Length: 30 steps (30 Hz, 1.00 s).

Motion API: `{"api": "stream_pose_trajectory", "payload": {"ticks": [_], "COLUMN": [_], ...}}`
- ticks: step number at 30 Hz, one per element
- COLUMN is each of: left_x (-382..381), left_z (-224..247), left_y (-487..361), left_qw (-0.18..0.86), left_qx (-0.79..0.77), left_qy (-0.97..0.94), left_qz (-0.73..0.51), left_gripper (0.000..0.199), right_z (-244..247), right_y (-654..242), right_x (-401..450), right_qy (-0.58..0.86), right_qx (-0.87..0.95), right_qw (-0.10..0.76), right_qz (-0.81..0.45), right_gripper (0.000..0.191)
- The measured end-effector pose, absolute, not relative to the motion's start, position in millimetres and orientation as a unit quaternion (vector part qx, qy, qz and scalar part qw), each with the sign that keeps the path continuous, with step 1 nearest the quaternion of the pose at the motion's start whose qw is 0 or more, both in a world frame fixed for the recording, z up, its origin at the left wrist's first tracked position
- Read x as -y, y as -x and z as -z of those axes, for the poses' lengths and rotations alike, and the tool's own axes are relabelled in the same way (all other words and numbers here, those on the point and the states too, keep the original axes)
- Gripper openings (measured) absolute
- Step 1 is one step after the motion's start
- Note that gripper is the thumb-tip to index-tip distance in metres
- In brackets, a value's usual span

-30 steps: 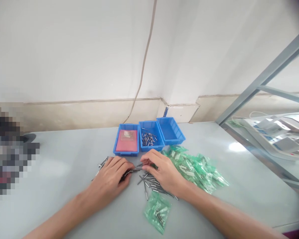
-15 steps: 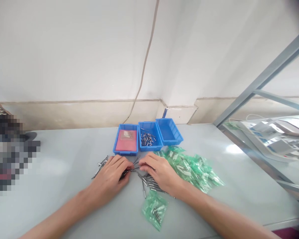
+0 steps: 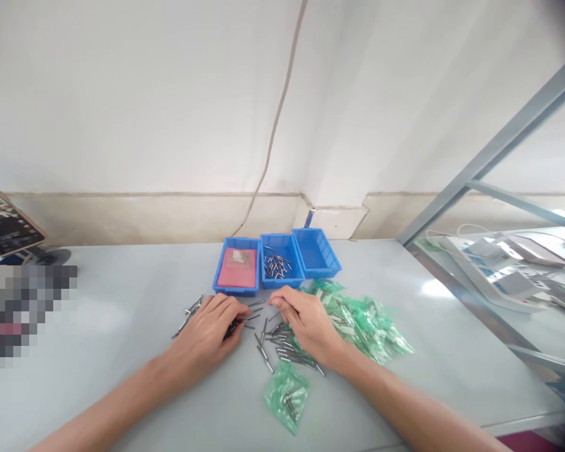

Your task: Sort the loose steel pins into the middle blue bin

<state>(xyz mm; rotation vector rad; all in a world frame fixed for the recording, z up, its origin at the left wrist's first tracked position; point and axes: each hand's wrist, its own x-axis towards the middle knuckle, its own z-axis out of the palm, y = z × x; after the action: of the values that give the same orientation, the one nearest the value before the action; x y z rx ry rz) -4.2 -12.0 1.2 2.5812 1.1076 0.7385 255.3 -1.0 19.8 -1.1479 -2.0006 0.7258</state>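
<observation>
My left hand (image 3: 211, 323) curls over a bunch of thin metal pins (image 3: 233, 326), fingers bent and thumb below. Several pin ends stick out past its fingertips, and more loose pins (image 3: 187, 316) lie on its far left side. My right hand (image 3: 306, 317) is closed, thumb against fingers, just right of the left hand; whatever it may hold is hidden. Below and between the hands lies a scattered pile of pins (image 3: 292, 353) on the table. Nearer me is a small green plastic bag (image 3: 287, 397) with a few pins inside.
Three blue bins stand behind the hands: one bin (image 3: 215, 276) with a pink sheet (image 3: 236, 270) and a small clear bag, one holding pins (image 3: 276, 266), one empty (image 3: 313, 248). Filled green bags (image 3: 367, 326) are heaped at right. A metal frame (image 3: 480, 157) rises at right, a screen (image 3: 9, 220) at left.
My right hand has drawn slightly right, away from the left fingertips, opening a gap between them. More pins show on the table between the hands. The view has shifted a little.
</observation>
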Motion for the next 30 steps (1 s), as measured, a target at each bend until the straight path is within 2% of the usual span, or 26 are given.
{"api": "stream_pose_trajectory", "payload": {"ticks": [9, 19, 30], "left_x": [12.3, 11.7, 8.9], "left_z": [1.0, -0.3, 0.9], "left_y": [5.8, 4.7, 3.4], "left_qw": [0.1, 0.068, 0.045], "left_qx": [-0.371, -0.364, -0.349], "left_qy": [-0.887, -0.89, -0.905], "left_qz": [-0.256, -0.266, -0.239], "left_gripper": [0.023, 0.027, 0.028], "right_z": [-19.1, -20.5, -19.0], "right_y": [-255.6, -256.1, -250.3], "right_x": [-2.1, -1.2, 1.6], "right_qy": [0.393, 0.418, 0.457], "right_qx": [0.794, 0.777, 0.723], "right_qw": [0.376, 0.396, 0.438], "right_qz": [-0.272, -0.254, -0.277], "right_gripper": [0.032, 0.014, 0.015]}}
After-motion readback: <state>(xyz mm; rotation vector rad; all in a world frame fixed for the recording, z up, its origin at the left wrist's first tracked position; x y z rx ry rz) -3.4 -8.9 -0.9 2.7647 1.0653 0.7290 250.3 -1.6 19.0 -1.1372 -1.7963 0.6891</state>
